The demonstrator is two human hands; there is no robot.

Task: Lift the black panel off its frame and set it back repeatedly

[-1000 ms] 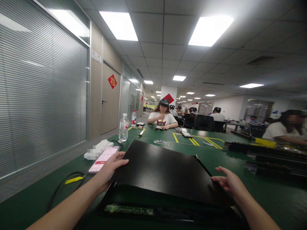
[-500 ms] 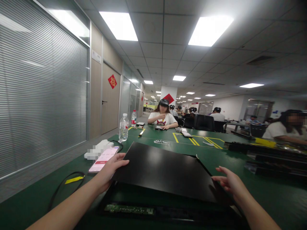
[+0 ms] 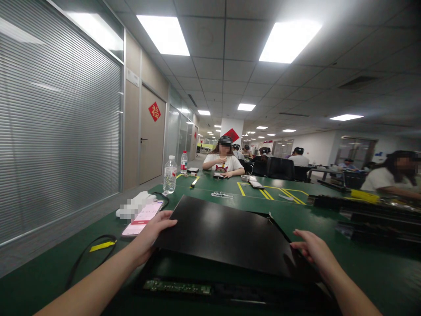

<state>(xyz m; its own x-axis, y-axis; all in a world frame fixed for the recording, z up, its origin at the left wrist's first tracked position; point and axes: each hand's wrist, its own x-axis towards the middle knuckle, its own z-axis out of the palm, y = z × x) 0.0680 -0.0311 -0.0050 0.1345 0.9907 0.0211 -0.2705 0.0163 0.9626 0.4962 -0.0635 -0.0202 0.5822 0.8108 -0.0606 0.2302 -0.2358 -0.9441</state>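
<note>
A flat black panel (image 3: 226,232) lies tilted over a black frame (image 3: 237,295), which has a green circuit board (image 3: 177,287) along its near side. My left hand (image 3: 156,232) grips the panel's left edge, thumb on top and fingers partly hidden beneath. At the right edge, my right hand (image 3: 311,250) touches the panel with its fingertips, the fingers loosely bent and the thumb side raised. Part of the frame shows beyond the panel's far right corner.
Left of the panel are a phone (image 3: 143,219), a black cable (image 3: 74,263) with a yellow tag and a water bottle (image 3: 170,175). Dark strips (image 3: 371,224) lie at right on the green table (image 3: 210,188). A person (image 3: 223,163) sits opposite; another sits at right.
My right hand has shifted very slightly, its upper fingers closer to the panel's edge. The panel and my left hand look nearly unmoved.
</note>
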